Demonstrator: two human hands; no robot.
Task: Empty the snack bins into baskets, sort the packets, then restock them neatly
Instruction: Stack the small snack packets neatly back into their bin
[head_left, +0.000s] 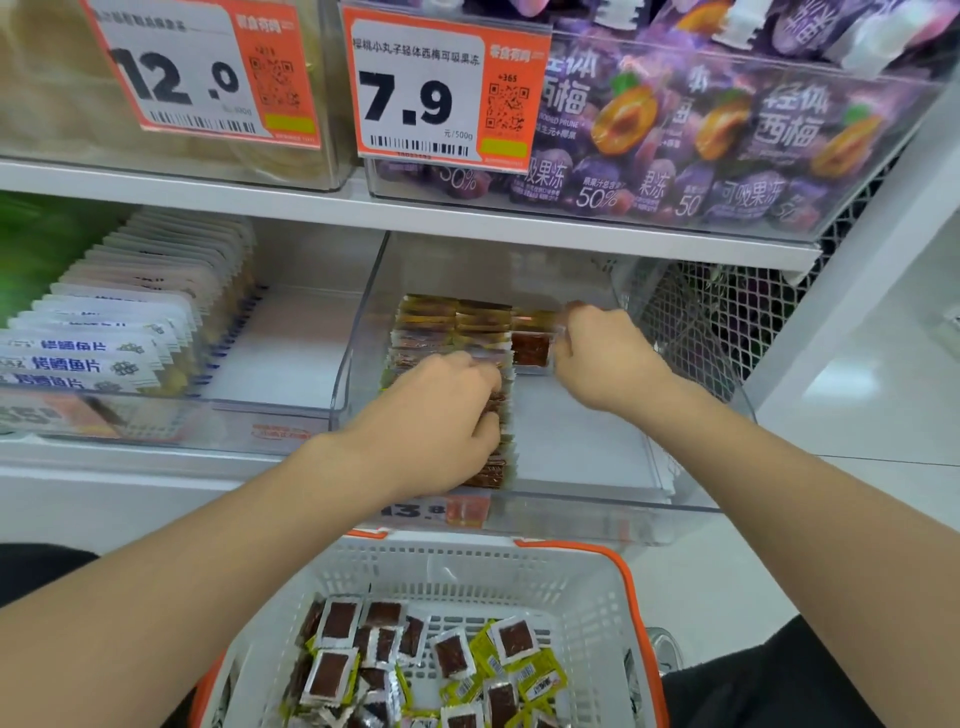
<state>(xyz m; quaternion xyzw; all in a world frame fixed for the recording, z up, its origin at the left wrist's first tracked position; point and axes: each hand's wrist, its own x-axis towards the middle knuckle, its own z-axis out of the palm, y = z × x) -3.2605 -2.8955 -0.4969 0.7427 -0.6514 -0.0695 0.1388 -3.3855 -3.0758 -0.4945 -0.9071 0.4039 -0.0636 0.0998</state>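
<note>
Inside the clear bin, head view: upright rows of small packets, along its left side and back. Grip: left hand clasps the near row; right hand pinches packets at the back. Below the bin: basket with loose packets. Handling, judged: light, crinkly, slippery, prone to toppling; squeeze each row from both ends.

The bin is clear, glossy hard plastic with smooth walls. The binned packets are shiny see-through film with sawtooth-crimped edges. The basket is matt white plastic lattice under a smooth orange plastic rim. Its loose packets are glossy film, some printed yellow. The shelf looks smooth and white. The price tags are printed paper behind glossy clear sleeves. The purple pouches gleam. The mesh panel looks like white-coated wire.
</note>
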